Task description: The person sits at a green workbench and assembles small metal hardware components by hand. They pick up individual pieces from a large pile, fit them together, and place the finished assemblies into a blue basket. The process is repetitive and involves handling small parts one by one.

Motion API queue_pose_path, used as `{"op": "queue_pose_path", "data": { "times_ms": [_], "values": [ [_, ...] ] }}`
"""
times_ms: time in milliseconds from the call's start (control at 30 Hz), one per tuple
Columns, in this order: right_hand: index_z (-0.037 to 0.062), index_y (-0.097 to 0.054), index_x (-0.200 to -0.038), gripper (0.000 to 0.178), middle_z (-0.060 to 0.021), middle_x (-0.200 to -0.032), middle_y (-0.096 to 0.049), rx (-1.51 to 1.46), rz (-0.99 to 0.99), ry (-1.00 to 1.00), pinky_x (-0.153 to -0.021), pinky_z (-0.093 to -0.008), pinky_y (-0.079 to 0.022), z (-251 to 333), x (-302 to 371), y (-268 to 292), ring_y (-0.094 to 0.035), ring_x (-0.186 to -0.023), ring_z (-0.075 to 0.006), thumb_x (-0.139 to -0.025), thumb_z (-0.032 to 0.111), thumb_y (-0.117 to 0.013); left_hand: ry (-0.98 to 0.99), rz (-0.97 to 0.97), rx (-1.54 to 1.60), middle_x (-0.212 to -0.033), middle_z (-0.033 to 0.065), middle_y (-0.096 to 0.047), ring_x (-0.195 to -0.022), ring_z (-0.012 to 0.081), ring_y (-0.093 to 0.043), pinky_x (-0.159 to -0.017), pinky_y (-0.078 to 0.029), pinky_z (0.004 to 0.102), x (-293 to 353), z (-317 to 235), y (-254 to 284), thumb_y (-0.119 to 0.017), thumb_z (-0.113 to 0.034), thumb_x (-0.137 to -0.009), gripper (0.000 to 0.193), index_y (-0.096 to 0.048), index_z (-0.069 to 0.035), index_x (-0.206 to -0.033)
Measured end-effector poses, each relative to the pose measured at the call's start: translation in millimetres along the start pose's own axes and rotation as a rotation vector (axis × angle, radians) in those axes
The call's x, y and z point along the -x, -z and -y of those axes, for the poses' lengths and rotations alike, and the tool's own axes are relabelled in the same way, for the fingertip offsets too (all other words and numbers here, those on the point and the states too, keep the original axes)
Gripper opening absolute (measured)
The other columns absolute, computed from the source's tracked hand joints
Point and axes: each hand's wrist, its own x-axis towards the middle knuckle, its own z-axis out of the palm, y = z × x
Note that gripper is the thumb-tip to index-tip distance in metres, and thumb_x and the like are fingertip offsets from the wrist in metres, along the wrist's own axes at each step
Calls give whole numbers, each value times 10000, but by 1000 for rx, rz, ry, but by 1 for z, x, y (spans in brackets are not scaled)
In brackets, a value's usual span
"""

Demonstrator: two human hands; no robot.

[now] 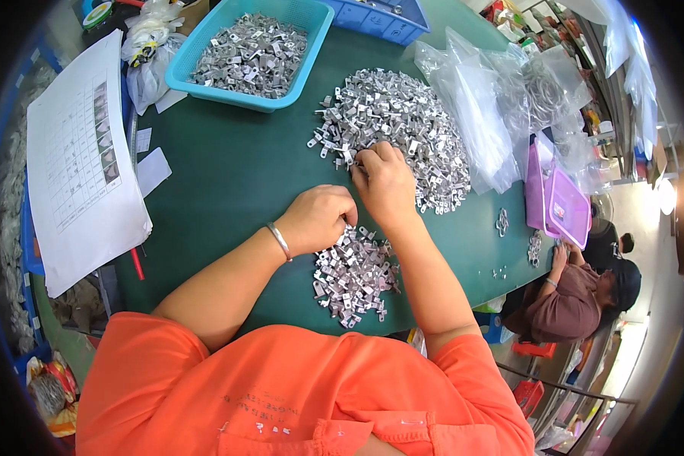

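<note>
My right hand (387, 182) reaches to the near-left edge of a large heap of small silver metal brackets (403, 114), its fingers curled down on some of them. What lies between those fingertips is hidden. To its left, my left hand (317, 218), a metal bangle (279, 242) on its wrist, bends its fingers inward just above a smaller pile of the same brackets (353, 281) near the table's front edge. The fingertips touch the top of that pile, and I cannot make out what they pinch.
A turquoise basket (176, 72) of brackets and a blue bin (384, 29) stand at the back of the green table (205, 167). Clear plastic bags (471, 114) lie right of the heap. Printed sheets (76, 167) hang at left. A co-worker (570, 300) sits at right by a purple basket (537, 186).
</note>
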Motion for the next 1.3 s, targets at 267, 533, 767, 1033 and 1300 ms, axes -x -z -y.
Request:
{"op": "queue_pose_path", "data": {
  "times_ms": [267,533,767,1033,1300],
  "values": [
    [-41,-621,-935,117,-73,-775,-654,-1150,64,-873,-514,-232,-492,1,12,29,-630,-637,-126,-854,41,-599,63,-18,62,-809,97,-612,-745,260,-603,-668,-493,341,-1,-5,4,-503,75,-697,173,-616,-19,-788],
    [-40,-656,-936,114,-90,-822,-678,-1350,456,-578,-644,-249,-528,-14,36,58,-639,-725,-123,-832,-8,-622,285,39,527,-798,11,-608,-717,68,-568,-620,-471,220,-2,-20,15,-696,-87,-782,110,-645,-32,-862],
    [36,-680,-858,86,-111,-818,-606,-276,73,-242,-669,-384,-502,-2,16,26,-604,-762,-327,-793,86,-652,-99,209,274,-791,55,-639,-722,165,-606,-659,-488,286,-2,-10,11,-672,-78,-747,45,-651,-42,-731],
    [29,-614,-815,53,-97,-857,-597,-340,20,-220,-712,-397,-478,-8,32,18,-575,-825,-303,-782,34,-654,318,-114,415,-795,39,-624,-686,100,-600,-644,-501,239,-1,-5,4,-569,24,-801,79,-594,-1,-872],
    [37,-643,-945,203,-118,-912,-575,-230,171,-97,-786,-382,-457,-5,34,24,-550,-888,-313,-754,-27,-621,295,-94,317,-890,84,-620,-767,115,-608,-699,-514,250,-3,-4,2,-513,49,-800,217,-551,14,-1011]
  ]
}}
